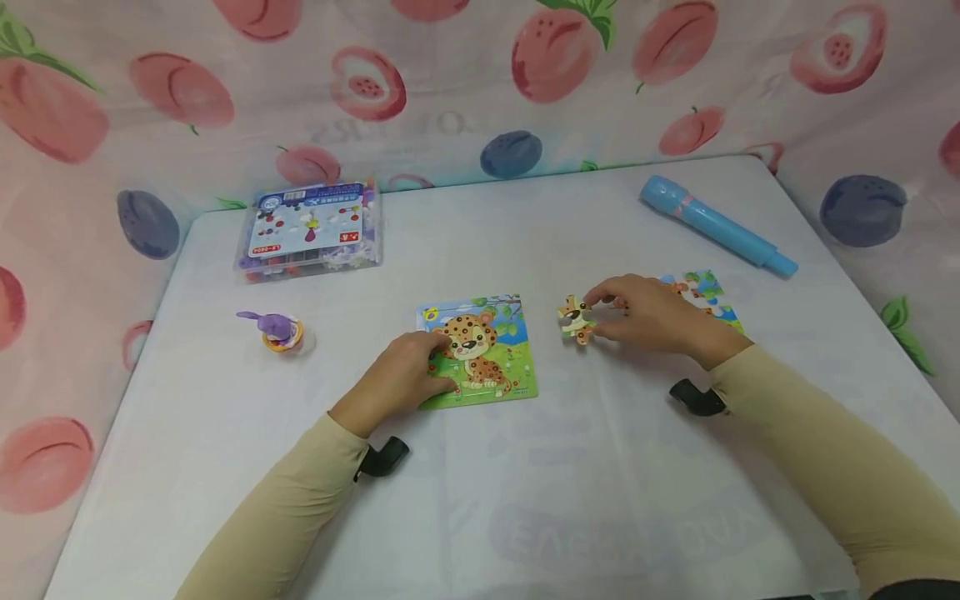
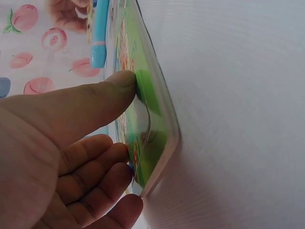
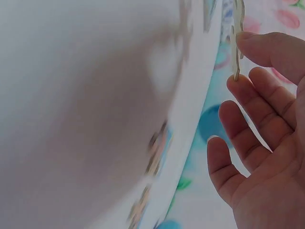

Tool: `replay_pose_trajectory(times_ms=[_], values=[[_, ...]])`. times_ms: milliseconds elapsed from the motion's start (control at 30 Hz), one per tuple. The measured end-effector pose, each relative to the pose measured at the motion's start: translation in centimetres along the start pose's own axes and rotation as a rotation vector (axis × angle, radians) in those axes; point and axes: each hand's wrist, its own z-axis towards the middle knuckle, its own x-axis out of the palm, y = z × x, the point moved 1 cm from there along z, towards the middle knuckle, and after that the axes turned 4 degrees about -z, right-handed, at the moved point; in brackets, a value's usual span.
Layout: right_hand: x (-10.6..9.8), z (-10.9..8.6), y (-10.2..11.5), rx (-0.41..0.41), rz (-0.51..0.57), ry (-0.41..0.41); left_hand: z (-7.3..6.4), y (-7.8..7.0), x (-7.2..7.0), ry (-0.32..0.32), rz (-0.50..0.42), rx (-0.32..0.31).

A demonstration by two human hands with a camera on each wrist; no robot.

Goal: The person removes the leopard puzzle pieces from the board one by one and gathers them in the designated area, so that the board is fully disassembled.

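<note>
A square leopard puzzle board lies on the white table. My left hand rests at its left side. In the left wrist view the thumb touches the green face of the board, and the other fingertips are bent close to its edge. My right hand, raised to the right of the board, pinches a spotted puzzle piece between thumb and fingers. In the right wrist view that thin piece is seen edge-on, while the lower fingers hang free.
More puzzle pieces lie partly hidden behind the right hand. A light blue tube lies at the back right. At the back left stands a clear case of small parts; a small purple figure is in front of it.
</note>
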Motion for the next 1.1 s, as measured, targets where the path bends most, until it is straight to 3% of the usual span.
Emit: replay_pose_trajectory(times_ms=[200,600,1100], values=[[-0.9,-2.1,-2.5,0.032,-0.033,-0.042,0.0,0.0,0.0,-0.004,0.004,-0.002],[-2.0,-4.4,-6.4,0.109,-0.109,-0.047,-0.1,0.0,0.1,0.007,-0.004,-0.006],[-2.7,-5.6,-9.2,0.148,-0.15,-0.043,-0.1,0.1,0.1,-0.004,-0.001,0.008]])
